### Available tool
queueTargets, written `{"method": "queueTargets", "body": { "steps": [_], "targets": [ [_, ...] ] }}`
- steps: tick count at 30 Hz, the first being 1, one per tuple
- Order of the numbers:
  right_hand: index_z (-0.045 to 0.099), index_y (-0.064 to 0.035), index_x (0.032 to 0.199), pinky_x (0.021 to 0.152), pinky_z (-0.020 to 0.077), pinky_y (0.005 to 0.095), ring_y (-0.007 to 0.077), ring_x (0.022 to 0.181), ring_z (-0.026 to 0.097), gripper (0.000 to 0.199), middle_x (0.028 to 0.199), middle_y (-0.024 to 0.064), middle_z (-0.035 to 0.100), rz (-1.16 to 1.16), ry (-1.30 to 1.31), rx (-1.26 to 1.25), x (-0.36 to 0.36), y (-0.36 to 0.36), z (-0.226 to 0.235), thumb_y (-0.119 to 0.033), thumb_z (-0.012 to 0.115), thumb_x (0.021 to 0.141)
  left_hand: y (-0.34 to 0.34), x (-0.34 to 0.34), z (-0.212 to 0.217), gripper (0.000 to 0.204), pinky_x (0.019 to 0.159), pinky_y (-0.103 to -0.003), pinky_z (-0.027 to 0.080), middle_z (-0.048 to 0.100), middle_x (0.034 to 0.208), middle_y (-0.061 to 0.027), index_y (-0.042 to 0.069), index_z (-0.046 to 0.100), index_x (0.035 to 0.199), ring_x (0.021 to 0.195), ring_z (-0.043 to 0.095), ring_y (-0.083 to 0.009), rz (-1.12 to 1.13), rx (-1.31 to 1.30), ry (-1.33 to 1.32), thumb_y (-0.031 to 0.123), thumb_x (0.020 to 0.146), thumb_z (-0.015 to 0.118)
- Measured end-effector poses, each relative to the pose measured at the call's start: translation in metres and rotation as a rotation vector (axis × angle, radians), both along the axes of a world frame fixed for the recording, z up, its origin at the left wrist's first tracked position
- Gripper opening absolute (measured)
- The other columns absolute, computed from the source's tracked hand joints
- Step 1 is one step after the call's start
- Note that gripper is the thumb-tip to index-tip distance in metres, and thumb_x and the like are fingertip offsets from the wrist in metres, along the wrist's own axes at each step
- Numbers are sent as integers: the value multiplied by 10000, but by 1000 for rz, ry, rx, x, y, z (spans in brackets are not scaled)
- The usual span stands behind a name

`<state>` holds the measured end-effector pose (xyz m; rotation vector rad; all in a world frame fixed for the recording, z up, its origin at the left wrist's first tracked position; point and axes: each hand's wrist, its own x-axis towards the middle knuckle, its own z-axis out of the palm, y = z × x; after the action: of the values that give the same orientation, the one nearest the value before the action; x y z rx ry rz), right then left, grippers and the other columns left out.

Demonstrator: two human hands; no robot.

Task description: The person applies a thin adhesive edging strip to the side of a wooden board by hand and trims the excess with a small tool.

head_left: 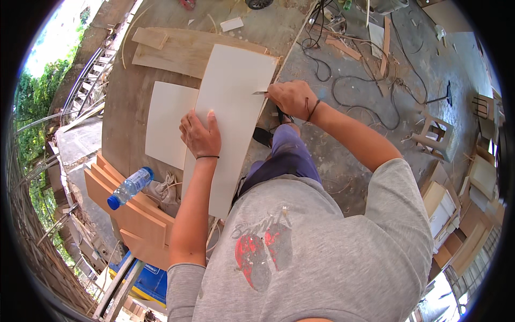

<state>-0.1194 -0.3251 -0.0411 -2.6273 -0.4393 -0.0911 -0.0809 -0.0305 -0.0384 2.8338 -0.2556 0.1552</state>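
- Standing over the work, a person in a grey T-shirt with a red print (300,252) leans toward a brown plywood surface (123,102).
- Just left of the left forearm, a clear plastic water bottle with a blue cap (130,187) lies on a stack of tan wooden boards (129,214), beside a crumpled beige cloth (163,190).
- The left hand (201,134) lies flat on a long cream-white laminate sheet (230,123), fingers (211,117) together and stretched forward, pressing it down; a thin black band circles the wrist.
- That sheet runs from near the person's waist out across the surface, overlapping a smaller cream-white sheet (166,123) on its left.
- The right hand (292,99) sits at the long sheet's right edge, fingers curled shut around a small metal blade (259,93) whose tip touches that edge.
- Beyond the sheets, pale plywood offcuts (171,51) lie on the surface.
- On the concrete floor to the right, black cables (365,86) snake among wood scraps, with a small wooden stool (437,137) farther off.
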Motion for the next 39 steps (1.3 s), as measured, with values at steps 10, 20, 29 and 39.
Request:
{"method": "queueTargets", "body": {
  "steps": [10,20,29,39],
  "targets": [
    [642,-133,902,537,530,400,299,655,668,116,768,107,683,-17,-48,-3,14,-29,-8,-210,556,907,-1,0,4,585,952,-506,382,519,1225,-195,-2,501,1258,1157,476,-381,-2,-1,34,474,918,523],
    [609,-131,989,564,536,437,313,699,685,147,816,97,698,-150,13,-73,21,-33,6,-200,548,875,-1,1,3,571,936,-503,386,518,1223,-192,-5,499,1245,1150,477,-377,-12,10,17,462,917,527],
    [640,-158,986,646,541,395,291,781,674,145,897,80,686,-131,-77,60,10,-35,-23,-148,609,845,-1,-2,5,557,934,-506,382,517,1215,-192,-2,494,1236,1138,476,-377,-11,3,47,454,919,535],
    [639,-134,908,601,540,417,283,719,685,90,810,82,693,-78,-72,58,22,-35,-14,-208,590,896,2,1,2,539,935,-494,369,502,1211,-177,2,479,1246,1147,461,-365,-28,-5,57,416,907,550]
  ]
}}
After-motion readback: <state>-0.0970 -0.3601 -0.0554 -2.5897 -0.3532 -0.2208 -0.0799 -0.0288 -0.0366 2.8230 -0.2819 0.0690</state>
